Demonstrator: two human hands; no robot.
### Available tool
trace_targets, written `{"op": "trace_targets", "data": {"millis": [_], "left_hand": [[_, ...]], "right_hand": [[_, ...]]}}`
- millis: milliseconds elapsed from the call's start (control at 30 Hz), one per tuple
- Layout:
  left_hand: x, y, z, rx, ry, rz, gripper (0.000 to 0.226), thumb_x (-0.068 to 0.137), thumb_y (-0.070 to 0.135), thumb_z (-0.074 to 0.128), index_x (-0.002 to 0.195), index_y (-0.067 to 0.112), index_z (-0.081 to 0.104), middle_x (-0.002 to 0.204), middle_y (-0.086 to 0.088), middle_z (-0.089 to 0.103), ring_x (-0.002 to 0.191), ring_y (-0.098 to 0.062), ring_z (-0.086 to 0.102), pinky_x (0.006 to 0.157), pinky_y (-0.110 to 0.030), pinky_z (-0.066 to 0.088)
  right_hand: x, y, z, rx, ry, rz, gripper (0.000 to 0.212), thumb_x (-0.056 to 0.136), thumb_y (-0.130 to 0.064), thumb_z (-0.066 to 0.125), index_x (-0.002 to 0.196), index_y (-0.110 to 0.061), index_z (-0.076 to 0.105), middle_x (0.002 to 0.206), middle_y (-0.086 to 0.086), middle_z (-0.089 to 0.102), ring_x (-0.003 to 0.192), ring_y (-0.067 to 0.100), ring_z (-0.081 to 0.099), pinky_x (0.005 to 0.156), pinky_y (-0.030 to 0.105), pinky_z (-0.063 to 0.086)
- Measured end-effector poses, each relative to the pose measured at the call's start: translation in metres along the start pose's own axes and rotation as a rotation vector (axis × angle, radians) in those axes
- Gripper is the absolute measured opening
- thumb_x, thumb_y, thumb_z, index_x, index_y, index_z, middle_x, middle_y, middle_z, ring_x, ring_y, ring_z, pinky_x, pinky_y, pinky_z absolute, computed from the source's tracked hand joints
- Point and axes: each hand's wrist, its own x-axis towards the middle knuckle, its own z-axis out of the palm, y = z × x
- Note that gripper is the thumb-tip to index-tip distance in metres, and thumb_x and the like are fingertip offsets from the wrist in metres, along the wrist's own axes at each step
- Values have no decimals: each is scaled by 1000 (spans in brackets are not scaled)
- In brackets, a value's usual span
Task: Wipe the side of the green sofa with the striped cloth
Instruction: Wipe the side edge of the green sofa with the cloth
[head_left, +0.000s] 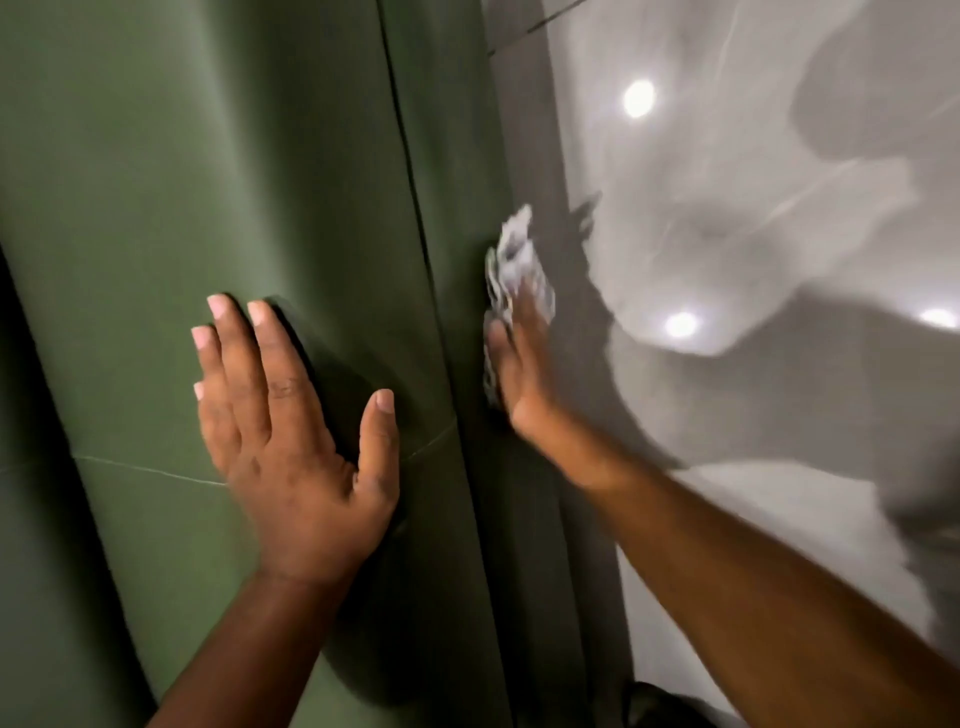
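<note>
The green sofa (208, 182) fills the left half of the view, its padded top bulging toward me and its side panel dropping away past a seam. My left hand (291, 441) lies flat on the padded top, fingers spread, holding nothing. My right hand (522, 358) presses the striped cloth (514, 265) flat against the sofa's side, palm toward the fabric. The cloth is bunched and blurred, and part of it is hidden under my palm.
A glossy grey tiled floor (779, 234) lies to the right of the sofa, with ceiling lights reflected in it and my shadow across it. A dark gap runs along the sofa's left edge (21, 364).
</note>
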Motion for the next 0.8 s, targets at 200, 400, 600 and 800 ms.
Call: {"op": "trace_targets", "data": {"millis": [200,400,600,800], "left_hand": [[-1,-1,0,-11,-5,-17,81,92,39,53,154,3,15,163,-22,11,153,-35,6,123,-45,6],[3,-3,-7,-43,-64,5,84,91,42,54,155,6,13,165,-19,7,153,-32,2,124,-45,6],[63,-4,-13,-18,-128,51,92,85,51,51,157,22,2,167,-8,-4,153,-23,-8,123,-43,3],[195,0,-9,-72,-126,42,96,81,55,53,157,22,5,167,-7,-1,154,-26,-3,125,-49,8]], "right_hand": [[-196,53,-4,-38,-89,153,64,97,-59,28,149,-39,-2,161,-18,-10,149,14,-5,118,63,9],[-118,33,-5,36,-52,186,56,96,-52,32,142,-51,0,160,-3,-5,149,18,-5,121,55,5],[96,-36,-5,-75,-154,56,65,95,-52,22,151,-26,2,163,10,-6,149,27,-5,122,48,0],[62,-51,-11,-138,-87,-163,61,99,-44,21,150,-21,-3,162,14,-7,149,27,-7,121,53,1]]}}
